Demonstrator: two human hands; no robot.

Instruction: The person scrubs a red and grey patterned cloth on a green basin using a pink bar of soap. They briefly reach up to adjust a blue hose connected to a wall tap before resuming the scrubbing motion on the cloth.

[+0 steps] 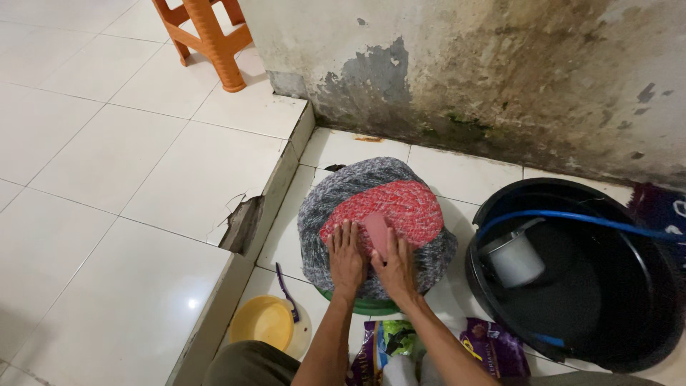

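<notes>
Hands work on a round braided mat (371,214), grey with a red middle, draped over a green basin (368,307) on the white tiled floor (128,179); the left hand (346,257) lies flat on the mat with fingers together, while the right hand (395,266) presses a pink brush (376,232) against the red part. Right of the mat stands a black tub (629,336) holding a grey dipper (513,257) and a blue hose (572,218); left of it lies a yellow bowl (263,322); behind it rises a stained wall (500,78).
</notes>
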